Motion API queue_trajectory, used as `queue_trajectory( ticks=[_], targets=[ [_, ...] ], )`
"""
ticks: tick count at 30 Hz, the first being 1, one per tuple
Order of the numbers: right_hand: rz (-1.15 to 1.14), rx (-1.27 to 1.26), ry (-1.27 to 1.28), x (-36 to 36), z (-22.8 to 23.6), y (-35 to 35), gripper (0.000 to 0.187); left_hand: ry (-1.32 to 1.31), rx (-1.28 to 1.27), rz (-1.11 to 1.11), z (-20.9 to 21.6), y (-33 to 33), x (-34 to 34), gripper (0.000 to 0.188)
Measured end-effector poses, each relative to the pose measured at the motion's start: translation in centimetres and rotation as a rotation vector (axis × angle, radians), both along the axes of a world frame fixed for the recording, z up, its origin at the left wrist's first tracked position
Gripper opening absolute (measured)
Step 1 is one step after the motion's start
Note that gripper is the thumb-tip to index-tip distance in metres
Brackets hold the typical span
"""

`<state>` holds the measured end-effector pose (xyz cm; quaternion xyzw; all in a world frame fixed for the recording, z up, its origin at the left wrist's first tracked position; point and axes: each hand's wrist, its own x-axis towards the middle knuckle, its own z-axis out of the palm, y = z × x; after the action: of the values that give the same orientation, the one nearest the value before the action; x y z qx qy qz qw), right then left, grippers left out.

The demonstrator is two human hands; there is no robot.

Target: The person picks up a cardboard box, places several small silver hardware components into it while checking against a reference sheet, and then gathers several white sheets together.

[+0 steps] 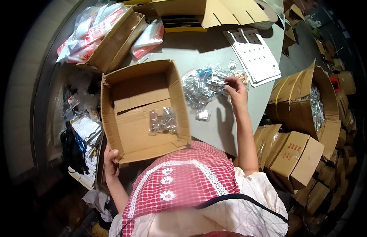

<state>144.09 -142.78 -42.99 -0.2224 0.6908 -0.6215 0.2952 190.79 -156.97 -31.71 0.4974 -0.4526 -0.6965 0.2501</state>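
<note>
"Two hands are in view. State the grip of the left hand [111,162]."

"Clamped on the near left corner of the open carton [132,138], thumb against the cardboard."

"Carton contents?"

"One clear bag [163,121] of metal parts, lying flat on the carton floor, right of centre."

"State the right hand [237,94]."

"Thumb and fingertips at the right edge of the bag pile [199,89]. Whether they are pinched together on a bag cannot be told."

"Locate the pile."

"On the table [207,132], just right of the carton. One small white packet [203,115] lies at its near side."

"Adjacent items?"

"Beyond the right hand: white panels [256,59], stacked flat. Far left: a long box [116,41] with plastic sleeves [92,29] heaped in it. Right of the table: closed carton [290,154]."
</note>
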Motion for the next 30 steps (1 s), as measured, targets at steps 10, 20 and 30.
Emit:
queue_trajectory(
  ticks=[10,20,30],
  targets=[
    [-0.042,0.282,1.066,-0.8,-1.4,-0.9,0.049,-0.058,0.057,0.133,-1.5,2.9,1.5,0.085],
    [0.409,-0.008,0.203,7.4,7.7,-1.5,0.053,-0.090,0.053,0.124,-1.8,3.2,0.8,0.087],
    [0.277,0.237,0.654,4.9,-3.4,-2.2,0.053,-0.019,0.100,0.158,-4.3,4.5,2.3,0.085]
  ],
)
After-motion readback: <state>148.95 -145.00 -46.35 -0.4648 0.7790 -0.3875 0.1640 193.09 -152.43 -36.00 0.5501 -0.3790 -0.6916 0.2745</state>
